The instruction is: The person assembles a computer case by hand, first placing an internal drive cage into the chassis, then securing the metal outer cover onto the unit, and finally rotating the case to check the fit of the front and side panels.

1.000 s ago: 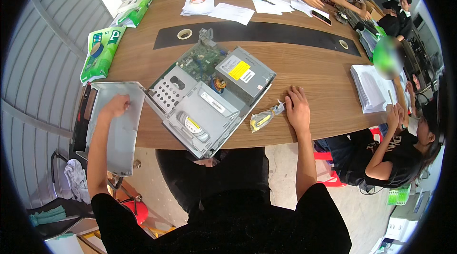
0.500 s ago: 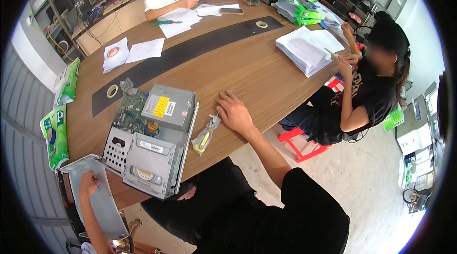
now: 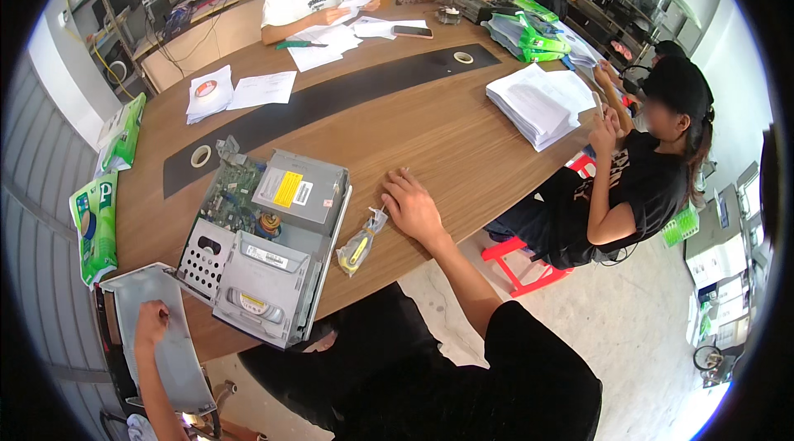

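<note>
My left hand (image 3: 151, 323) rests with curled fingers over a grey metal computer cover (image 3: 184, 366) at the table's lower left corner; whatever its fingers may hold is hidden. Lying on the wooden tabletop, my right hand (image 3: 412, 206) is open and empty. Between the two hands sits an opened desktop computer case (image 3: 263, 251), showing its green circuit board (image 3: 231, 184), a drive box with a yellow label (image 3: 302, 189) and a hard drive (image 3: 253, 304). A yellow utility knife in a clear plastic bag (image 3: 361, 247) lies just left of my right hand, beside the case.
A black strip (image 3: 318, 106) crosses the table (image 3: 397, 135), with tape rolls (image 3: 201, 156) on it. Paper stacks (image 3: 533, 106) and a phone (image 3: 413, 31) lie farther off. Green packages (image 3: 98, 230) line the left edge. Several people sit or stand around; a red stool (image 3: 521, 267) is at right.
The view has shifted slightly, and both my hands stay about where they were. Across the table, the person in white has lowered a sheet of paper.
</note>
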`<state>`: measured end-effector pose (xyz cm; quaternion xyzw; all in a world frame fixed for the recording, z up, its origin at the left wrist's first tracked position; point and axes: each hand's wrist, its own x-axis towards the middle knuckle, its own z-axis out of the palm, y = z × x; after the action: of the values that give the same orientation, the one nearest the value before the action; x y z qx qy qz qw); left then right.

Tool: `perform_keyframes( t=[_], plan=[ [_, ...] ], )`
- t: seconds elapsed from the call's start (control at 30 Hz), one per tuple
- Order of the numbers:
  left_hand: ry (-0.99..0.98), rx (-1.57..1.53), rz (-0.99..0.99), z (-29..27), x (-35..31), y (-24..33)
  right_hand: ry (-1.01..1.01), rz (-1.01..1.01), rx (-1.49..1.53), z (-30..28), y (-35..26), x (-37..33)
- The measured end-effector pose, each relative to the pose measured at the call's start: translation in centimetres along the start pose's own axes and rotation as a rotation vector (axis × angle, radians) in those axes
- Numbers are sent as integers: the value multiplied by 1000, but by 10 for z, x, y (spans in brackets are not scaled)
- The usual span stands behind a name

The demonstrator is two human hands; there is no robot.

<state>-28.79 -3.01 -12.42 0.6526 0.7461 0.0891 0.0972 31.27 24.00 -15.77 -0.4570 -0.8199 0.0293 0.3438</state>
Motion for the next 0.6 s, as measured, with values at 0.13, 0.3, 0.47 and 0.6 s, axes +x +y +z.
perform_keyframes(
  t=[0.13, 0.3, 0.47, 0.6],
  plan=[
    [-33, -9, 6, -7, 3, 19, 2, 0, -8, 0, 2, 0],
    [26, 100, 95, -3, -3, 20, 6, 0, -3, -2, -1, 1],
    [21, 101, 106, -4, -3, 20, 26, -14, -4, 1, 2, 1],
    [22, 79, 55, -3, -5, 18, 11, -5, -2, 0, 0, 2]
  ],
)
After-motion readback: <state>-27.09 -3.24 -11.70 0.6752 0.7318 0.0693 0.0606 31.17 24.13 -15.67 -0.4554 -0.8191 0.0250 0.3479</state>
